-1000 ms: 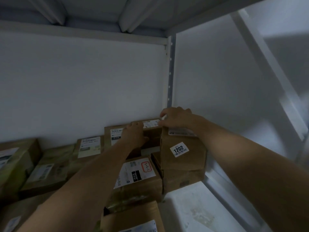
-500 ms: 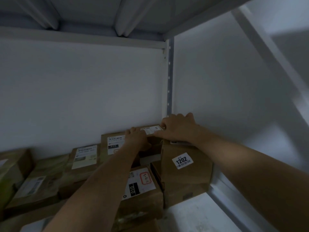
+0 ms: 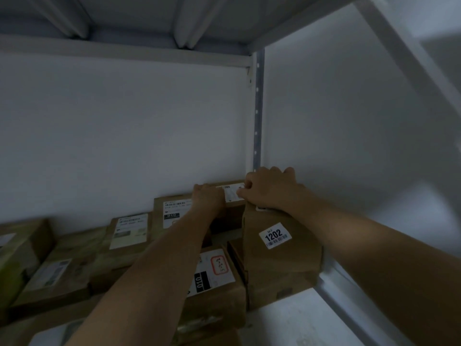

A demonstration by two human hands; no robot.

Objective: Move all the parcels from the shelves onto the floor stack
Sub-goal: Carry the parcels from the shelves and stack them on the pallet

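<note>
Right hand (image 3: 270, 189) grips the 1202 parcel (image 3: 282, 248) — left hand (image 3: 208, 199) curls over the rear parcel (image 3: 234, 196)

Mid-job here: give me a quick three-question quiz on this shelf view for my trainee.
1. True or false: the right hand holds the top of the 1202 parcel.
2. Fill in: the black strip on the red-outlined-label parcel reads ___.
3. The left hand is on: A) the 1202 parcel; B) the rear parcel beside it; C) the red-outlined-label parcel.
Key: 1 true; 2 010; 3 B.
</note>
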